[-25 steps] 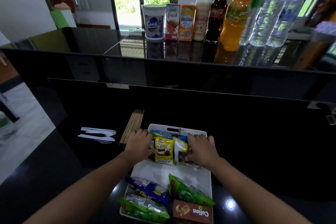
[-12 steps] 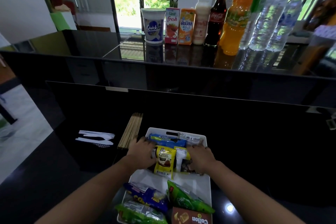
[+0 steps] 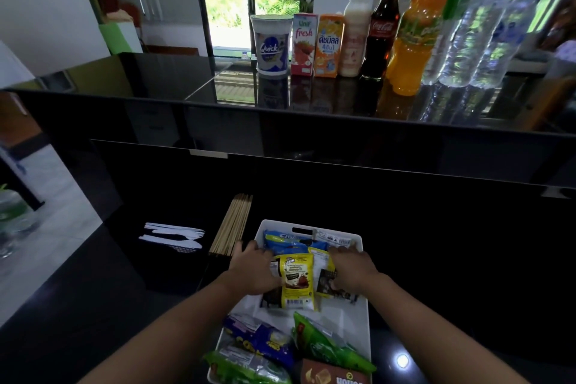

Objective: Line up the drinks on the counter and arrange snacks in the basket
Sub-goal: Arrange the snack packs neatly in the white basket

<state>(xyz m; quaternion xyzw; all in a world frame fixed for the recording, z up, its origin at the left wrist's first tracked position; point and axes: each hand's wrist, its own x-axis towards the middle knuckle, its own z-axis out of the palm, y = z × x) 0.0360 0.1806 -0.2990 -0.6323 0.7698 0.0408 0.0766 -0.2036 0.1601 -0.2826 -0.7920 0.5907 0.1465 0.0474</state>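
Observation:
A white basket [image 3: 364, 315] lies on the low black counter in front of me, full of snack packs. My left hand [image 3: 254, 271] and my right hand [image 3: 352, 268] press from both sides on a row of yellow packets [image 3: 296, 280] in the basket's far half. Blue packets [image 3: 285, 241] stand behind them. Nearer me lie a purple bag [image 3: 265, 341], green bags [image 3: 324, 349] and a brown box [image 3: 333, 376]. On the raised counter behind, the drinks stand in a row: a white cup [image 3: 271, 45], two cartons [image 3: 316, 45], a milk bottle [image 3: 355, 34], a cola bottle [image 3: 381, 28], an orange bottle [image 3: 414, 44] and water bottles [image 3: 473, 19].
Wooden skewers [image 3: 233, 224] lie just left of the basket. White plastic cutlery [image 3: 173, 235] lies further left. A tall black panel separates the low counter from the raised one. The low counter's left edge drops to a pale floor.
Both hands stay on the yellow packets, which now stand slightly further back and closer together. The view has tilted up a little.

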